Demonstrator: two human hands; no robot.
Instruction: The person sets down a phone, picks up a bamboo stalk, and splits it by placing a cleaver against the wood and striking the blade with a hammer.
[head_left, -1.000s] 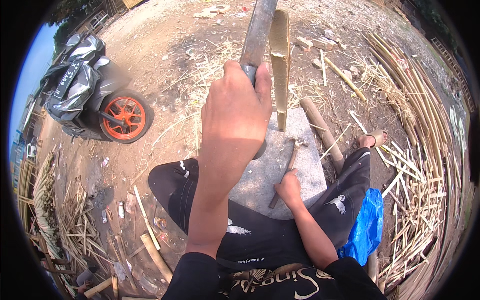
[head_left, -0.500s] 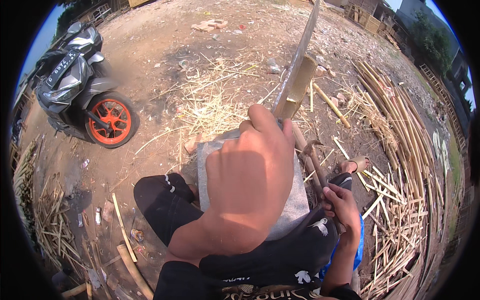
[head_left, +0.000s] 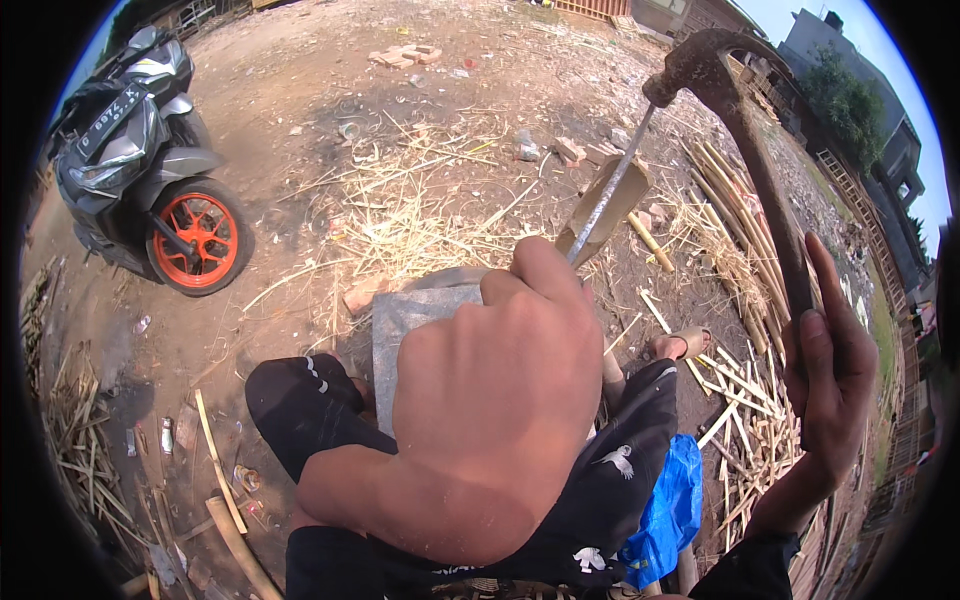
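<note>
My left hand [head_left: 490, 400] is closed in a fist in the middle, over a grey stone block [head_left: 395, 325]. From the fist a long machete blade [head_left: 603, 197] points up and away; its handle is hidden by the fingers. Right behind the blade stands a short piece of split bamboo [head_left: 622, 205], its lower end hidden; whether the blade is wedged in it I cannot tell. Raised at the right, my right hand [head_left: 830, 375] grips the handle of a rusty claw hammer [head_left: 765, 160]. The hammer's head meets the far end of the blade, or overlaps it in view.
Bamboo shavings [head_left: 420, 225] lie beyond the block. Long bamboo poles [head_left: 745, 220] and split strips [head_left: 765, 410] are heaped at the right, near a blue plastic bag [head_left: 670, 510]. A motorbike [head_left: 150, 190] stands at the left, and bricks [head_left: 405, 56] lie farther off.
My right hand has lifted the hammer from beside my right knee up to the blade's far end. My left hand keeps its grip, and the blade and bamboo appear tilted farther right.
</note>
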